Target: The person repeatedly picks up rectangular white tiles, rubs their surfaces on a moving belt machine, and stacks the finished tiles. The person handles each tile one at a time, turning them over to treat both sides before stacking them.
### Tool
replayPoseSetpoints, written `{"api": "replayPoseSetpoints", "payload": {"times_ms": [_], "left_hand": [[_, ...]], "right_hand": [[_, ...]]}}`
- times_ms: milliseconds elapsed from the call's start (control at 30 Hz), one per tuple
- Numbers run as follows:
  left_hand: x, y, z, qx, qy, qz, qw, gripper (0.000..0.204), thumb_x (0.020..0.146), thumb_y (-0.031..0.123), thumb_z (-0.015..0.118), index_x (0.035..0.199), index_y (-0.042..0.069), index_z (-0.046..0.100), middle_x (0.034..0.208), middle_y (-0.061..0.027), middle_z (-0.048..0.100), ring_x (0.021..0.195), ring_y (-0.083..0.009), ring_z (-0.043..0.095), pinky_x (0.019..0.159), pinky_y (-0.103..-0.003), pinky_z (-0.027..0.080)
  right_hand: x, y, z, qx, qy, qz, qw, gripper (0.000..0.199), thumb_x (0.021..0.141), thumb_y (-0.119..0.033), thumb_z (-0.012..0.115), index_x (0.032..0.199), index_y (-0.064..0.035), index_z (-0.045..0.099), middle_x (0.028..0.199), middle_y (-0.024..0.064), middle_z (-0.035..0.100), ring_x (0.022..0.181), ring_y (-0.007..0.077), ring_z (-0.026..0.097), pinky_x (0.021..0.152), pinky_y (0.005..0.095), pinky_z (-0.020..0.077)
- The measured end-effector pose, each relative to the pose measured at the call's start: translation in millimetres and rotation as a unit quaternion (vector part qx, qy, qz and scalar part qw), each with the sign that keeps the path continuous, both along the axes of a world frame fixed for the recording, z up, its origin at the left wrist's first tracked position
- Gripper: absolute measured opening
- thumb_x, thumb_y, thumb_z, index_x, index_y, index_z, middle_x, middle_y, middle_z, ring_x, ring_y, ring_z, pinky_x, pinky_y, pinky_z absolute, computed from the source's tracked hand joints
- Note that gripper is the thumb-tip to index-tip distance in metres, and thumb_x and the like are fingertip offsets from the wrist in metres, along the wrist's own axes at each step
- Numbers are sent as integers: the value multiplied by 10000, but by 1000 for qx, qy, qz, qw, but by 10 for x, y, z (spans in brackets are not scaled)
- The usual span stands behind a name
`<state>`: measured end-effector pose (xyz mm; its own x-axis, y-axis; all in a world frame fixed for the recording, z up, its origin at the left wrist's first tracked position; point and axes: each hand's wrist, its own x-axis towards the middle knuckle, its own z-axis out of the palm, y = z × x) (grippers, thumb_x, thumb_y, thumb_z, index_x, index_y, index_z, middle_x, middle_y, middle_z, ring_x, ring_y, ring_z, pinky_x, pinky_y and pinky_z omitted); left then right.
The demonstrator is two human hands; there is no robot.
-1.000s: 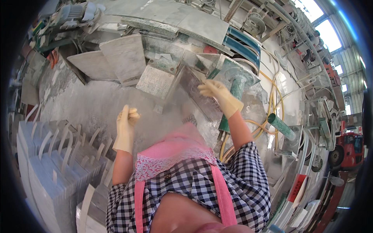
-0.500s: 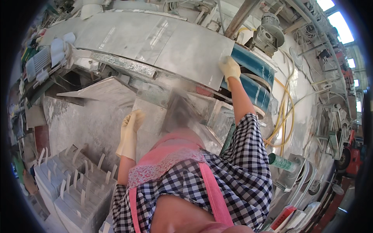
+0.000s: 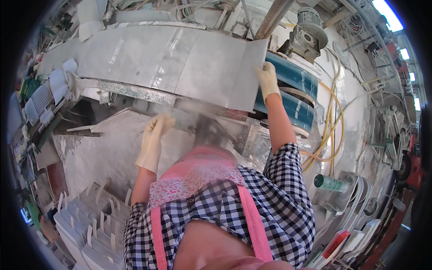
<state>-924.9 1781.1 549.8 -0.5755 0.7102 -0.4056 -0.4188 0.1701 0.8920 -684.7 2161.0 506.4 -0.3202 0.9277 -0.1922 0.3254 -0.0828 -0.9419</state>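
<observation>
My right hand [image 3: 269, 80], in a pale rubber glove, is closed on the right edge of a flat grey slab [image 3: 211, 72]. The slab lies at the right end of a long row of similar slabs, beside a blue belt [image 3: 294, 74]. A strip along its right end looks tilted compared with the rest. My left hand [image 3: 156, 130], gloved alike, hangs in front of the row with its fingers curled together; I see nothing in them. Between my hands, close to my pink apron [image 3: 202, 168], stands a dark, blurred upright shape [image 3: 209, 130].
A motor [image 3: 306, 38] sits behind the belt, with yellow hoses [image 3: 335, 121] hanging to its right. Stacked grey slabs separated by pale strips [image 3: 96, 225] stand at lower left. A green cylinder [image 3: 330, 183] juts out at right. A rusty post [image 3: 274, 20] rises behind the row.
My left hand has risen slightly, and the pale panel beside it no longer shows. My right hand stays at the slab's edge, where the end strip now stands out at an angle. The view has shifted slightly.
</observation>
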Motion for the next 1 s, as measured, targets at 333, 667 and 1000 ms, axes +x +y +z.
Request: {"api": "replayPoseSetpoints", "payload": {"times_ms": [333,667,1000], "left_hand": [[-233,820,572,-19,138,-213,967,358,1016,271,578,1245,0,623,1105,-114,713,1082,-195,672,990,-322,499],[641,2789,236,-147,673,-273,671,849,834,479,713,1458,-16,418,1461,-218,476,1404,-373,386,1127,-505,330],[949,3443,116,-297,661,-283,629,852,773,359,778,1396,-74,393,1445,-265,406,1341,-436,363,1018,-709,302]], "right_hand": [[93,-486,479,77,-2,7,997,555,887,-111,612,1399,63,486,1239,260,651,1153,342,647,1004,388,479],[275,-427,736,288,-315,48,903,471,910,-223,589,1364,-125,512,994,224,696,917,427,674,818,530,529],[366,-446,814,283,-287,45,914,503,894,-189,567,1384,-99,494,955,221,699,884,423,677,794,528,533]]}}
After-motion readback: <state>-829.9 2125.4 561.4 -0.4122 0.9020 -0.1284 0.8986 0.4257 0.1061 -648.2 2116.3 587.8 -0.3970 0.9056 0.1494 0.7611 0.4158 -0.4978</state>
